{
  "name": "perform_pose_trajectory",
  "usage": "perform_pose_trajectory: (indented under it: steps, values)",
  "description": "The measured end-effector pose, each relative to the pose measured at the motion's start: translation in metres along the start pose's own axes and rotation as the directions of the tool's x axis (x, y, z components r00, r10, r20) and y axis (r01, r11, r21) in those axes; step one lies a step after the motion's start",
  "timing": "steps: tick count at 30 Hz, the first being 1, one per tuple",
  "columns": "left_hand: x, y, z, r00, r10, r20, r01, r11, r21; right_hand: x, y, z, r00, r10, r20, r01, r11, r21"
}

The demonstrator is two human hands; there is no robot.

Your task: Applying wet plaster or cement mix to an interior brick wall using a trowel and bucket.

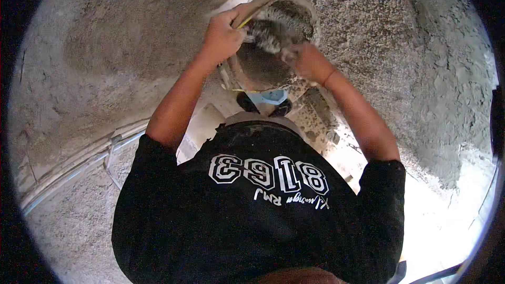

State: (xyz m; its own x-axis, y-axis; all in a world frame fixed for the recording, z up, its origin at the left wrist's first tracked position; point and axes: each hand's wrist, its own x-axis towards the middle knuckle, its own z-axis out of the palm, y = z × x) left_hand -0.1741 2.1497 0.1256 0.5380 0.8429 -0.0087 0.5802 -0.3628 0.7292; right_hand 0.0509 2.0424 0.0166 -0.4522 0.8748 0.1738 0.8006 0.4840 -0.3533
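Observation:
A mortar-caked bucket (pixel 314 18) is tipped so that its opening faces me, in the upper middle of the head view. My left hand (pixel 223 37) is closed round its rim on the left side, near a yellow strip. Inside lies wet grey mortar (pixel 263 68), darker toward the bottom. My right hand (pixel 310 63) reaches in over the right side, smeared by motion. Its fingers are closed on what looks like a trowel (pixel 260 36), whose pale grey blade is blurred against the mortar. The handle is mostly hidden by the hand.
Rough plaster (pixel 368 37) covers the wall on the right, with a smoother wet grey patch (pixel 452 79) beyond. A brownish wall (pixel 121 37) rises at left. A light blue object (pixel 273 96) lies below the bucket, by my feet. Thin pipes (pixel 79 172) run along the lower left.

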Motion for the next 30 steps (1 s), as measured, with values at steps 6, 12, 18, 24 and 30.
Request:
perform_pose_trajectory:
  steps: [6,12,18,24,30]
  values:
    - [0.006,0.005,0.001,0.958,0.279,-0.072,-0.285,0.954,-0.091,0.043,-0.037,-0.001,0.812,0.583,0.008,-0.575,0.804,-0.15]
    - [0.006,0.005,-0.017,0.97,0.238,-0.052,-0.242,0.967,-0.081,0.048,-0.034,0.015,0.811,0.461,0.361,-0.479,0.877,-0.044]
    - [0.003,-0.012,-0.036,0.988,0.127,-0.089,-0.123,0.991,0.053,0.036,-0.015,-0.015,0.967,0.215,-0.135,-0.205,0.975,0.08]
    - [0.005,0.002,-0.025,0.973,0.183,-0.144,-0.193,0.98,-0.055,0.061,-0.038,0.029,0.891,0.446,0.087,-0.446,0.895,-0.017]
    - [0.001,-0.023,-0.017,0.906,0.384,-0.179,-0.362,0.921,0.144,0.077,-0.043,0.038,0.923,0.349,0.164,-0.378,0.902,0.207]
